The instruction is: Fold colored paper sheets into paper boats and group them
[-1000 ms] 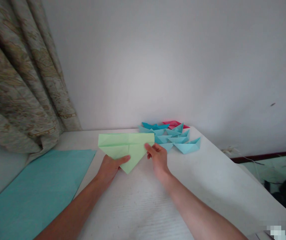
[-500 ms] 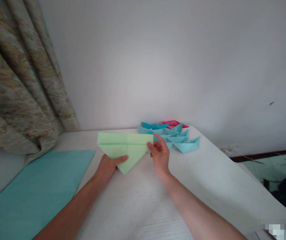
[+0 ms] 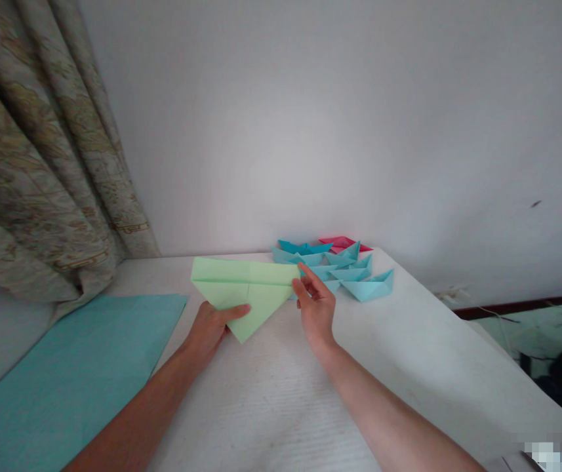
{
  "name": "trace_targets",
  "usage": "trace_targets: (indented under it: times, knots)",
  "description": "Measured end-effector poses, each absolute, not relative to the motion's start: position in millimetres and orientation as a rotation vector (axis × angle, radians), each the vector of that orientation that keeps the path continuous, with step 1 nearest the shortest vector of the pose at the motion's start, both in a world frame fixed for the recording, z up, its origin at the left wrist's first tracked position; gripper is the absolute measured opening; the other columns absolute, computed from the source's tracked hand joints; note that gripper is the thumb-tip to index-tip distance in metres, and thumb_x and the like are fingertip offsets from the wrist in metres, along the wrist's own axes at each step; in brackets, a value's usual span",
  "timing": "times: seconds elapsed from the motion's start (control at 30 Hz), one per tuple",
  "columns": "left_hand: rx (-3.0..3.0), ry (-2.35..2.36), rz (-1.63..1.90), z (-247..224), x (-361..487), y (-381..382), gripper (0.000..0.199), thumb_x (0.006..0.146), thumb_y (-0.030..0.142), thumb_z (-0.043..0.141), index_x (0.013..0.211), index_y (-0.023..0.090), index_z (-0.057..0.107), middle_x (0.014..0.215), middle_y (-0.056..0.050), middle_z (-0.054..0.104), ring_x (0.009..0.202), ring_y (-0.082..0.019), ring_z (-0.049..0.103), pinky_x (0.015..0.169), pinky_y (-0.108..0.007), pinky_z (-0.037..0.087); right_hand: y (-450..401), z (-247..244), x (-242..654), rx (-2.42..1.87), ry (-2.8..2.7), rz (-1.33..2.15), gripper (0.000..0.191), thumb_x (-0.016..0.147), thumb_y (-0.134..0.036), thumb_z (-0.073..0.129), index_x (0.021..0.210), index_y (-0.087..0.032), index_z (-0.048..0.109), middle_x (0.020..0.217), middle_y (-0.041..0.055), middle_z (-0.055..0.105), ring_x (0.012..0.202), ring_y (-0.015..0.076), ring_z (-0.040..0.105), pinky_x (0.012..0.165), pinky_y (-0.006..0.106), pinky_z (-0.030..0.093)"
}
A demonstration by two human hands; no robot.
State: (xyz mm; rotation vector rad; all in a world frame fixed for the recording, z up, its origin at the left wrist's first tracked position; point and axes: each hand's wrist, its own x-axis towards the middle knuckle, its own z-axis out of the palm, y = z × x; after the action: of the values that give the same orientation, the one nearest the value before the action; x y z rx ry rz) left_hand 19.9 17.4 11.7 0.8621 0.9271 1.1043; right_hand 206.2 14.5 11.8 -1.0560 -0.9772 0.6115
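Observation:
A folded sheet of light green paper (image 3: 261,298) is held up over the table, its point facing down and a folded strip running along its top edge. My left hand (image 3: 212,331) grips the lower left slanted side, thumb flat on the front and fingers hidden behind. At the upper right corner, my right hand (image 3: 317,308) pinches the strip's end between thumb and index finger. Just behind that hand stand several blue paper boats (image 3: 366,287), partly covered by the hand and the green paper.
A pink paper boat (image 3: 342,243) sits at the back by the wall. Large teal sheets (image 3: 79,373) lie on the left of the white table (image 3: 271,413). A patterned curtain (image 3: 49,144) hangs at the left. The table's right edge slopes toward a lower glassy surface (image 3: 556,328).
The green paper has tilted slightly, its lower point shifting a little left. My right thumb and index finger have moved slightly at the corner. My left hand keeps its hold.

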Motion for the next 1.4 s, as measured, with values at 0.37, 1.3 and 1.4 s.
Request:
trace_targets:
  times: [0.37, 1.3, 1.4]
  knots:
    - [0.857, 0.920, 1.141, 19.0, 17.3, 15.9, 0.053, 0.059, 0.013, 0.079, 0.110, 0.011, 0.064, 0.102, -0.010, 0.072, 0.091, -0.027, 0.068, 0.079, -0.035, 0.055, 15.2, 10.7, 208.4, -1.222, -1.030, 0.499, 0.032, 0.075, -0.044, 0.063, 0.093, -0.018, 0.069, 0.084, 0.0053, 0.058, 0.060, 0.0122, 0.046, 0.047, 0.023, 0.036]
    - [0.738, 0.889, 1.119, 23.6, 17.1, 18.3, 0.036, 0.069, 0.014, 0.072, 0.104, 0.005, 0.066, 0.101, -0.018, 0.071, 0.086, -0.029, 0.070, 0.079, -0.039, 0.057, 5.3, 22.4, 197.2, -0.903, -1.108, 1.024, 0.016, 0.056, -0.020, 0.057, 0.059, -0.023, 0.073, 0.057, 0.0007, 0.062, 0.053, 0.0153, 0.051, 0.047, 0.028, 0.045]
    - [0.737, 0.879, 1.132, 24.4, 16.4, 18.7, 0.034, 0.069, 0.014, 0.072, 0.102, 0.006, 0.067, 0.099, -0.017, 0.072, 0.086, -0.029, 0.070, 0.077, -0.038, 0.058, 2.1, 22.3, 198.8, -0.829, -1.171, 1.111, 0.018, 0.059, -0.026, 0.059, 0.066, -0.022, 0.075, 0.064, 0.0032, 0.065, 0.053, 0.0158, 0.053, 0.049, 0.030, 0.047]
